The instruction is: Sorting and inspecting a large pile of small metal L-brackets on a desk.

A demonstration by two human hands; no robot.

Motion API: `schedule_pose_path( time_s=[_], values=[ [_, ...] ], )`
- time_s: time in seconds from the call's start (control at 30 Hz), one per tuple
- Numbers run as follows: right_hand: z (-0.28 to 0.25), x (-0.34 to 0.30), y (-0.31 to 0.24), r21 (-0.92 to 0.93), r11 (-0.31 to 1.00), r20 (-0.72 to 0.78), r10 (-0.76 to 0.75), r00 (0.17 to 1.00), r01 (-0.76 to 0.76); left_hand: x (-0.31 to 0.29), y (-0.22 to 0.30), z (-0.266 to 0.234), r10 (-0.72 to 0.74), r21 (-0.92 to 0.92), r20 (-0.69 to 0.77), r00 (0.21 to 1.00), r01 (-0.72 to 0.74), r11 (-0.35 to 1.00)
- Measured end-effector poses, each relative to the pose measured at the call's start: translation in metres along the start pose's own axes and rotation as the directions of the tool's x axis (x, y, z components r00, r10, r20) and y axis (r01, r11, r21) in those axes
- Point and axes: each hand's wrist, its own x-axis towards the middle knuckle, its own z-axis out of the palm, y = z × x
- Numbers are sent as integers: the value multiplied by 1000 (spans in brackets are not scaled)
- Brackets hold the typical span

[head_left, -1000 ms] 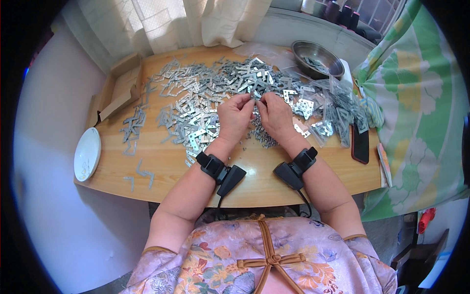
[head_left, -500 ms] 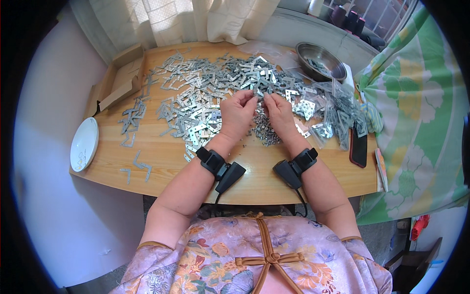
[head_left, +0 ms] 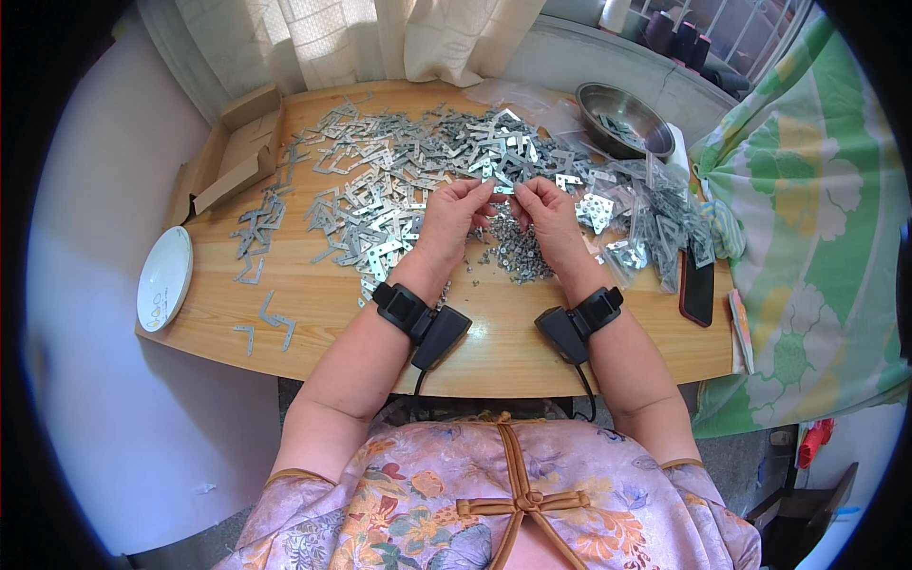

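My left hand [head_left: 456,214] and my right hand [head_left: 548,211] meet over the middle of a wooden table [head_left: 494,332], fingertips pinched together on a small metal bracket [head_left: 502,188]. Below them lies a small heap of screws [head_left: 518,252]. A wide spread of flat silver angle brackets [head_left: 399,180] covers the table behind and left of the hands. Each wrist carries a black band with a black box on it.
A steel bowl [head_left: 622,119] stands at the back right, with several clear bags of parts [head_left: 665,223] in front of it. A black phone [head_left: 696,288] lies at the right edge. An open cardboard box [head_left: 233,157] and a white plate [head_left: 163,277] sit at the left.
Both hands stay pinched on the bracket at the same spot; the view has tilted slightly, so the table sits a little differently in the picture.
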Motion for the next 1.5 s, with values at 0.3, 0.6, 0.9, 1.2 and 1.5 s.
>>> schedule_pose_path(
  time_s=[0.3, 0.6, 0.9, 1.2, 1.5],
  values=[
    [1, -5, 2, -562, 811, 114, -115, 987, 159, -3, 5, 1, 105, 64, -125, 987, -98, 993],
    [12, -13, -2, -854, 300, 391, -170, 905, 426, -3, 3, 3, 101, 47, -172, 980, -94, 994],
    [6, -9, -2, -766, 591, 210, -141, 967, 253, -1, 1, -1, 119, 61, -184, 976, -109, 992],
    [-3, -6, -6, -691, 669, 277, -105, 955, 274, -4, 5, 2, 163, 182, -185, 969, -129, 975],
    [-9, 4, 6, -408, 890, 137, -158, 978, 201, -9, 5, 9, 298, 372, -119, 947, -236, 898]
  ],
)
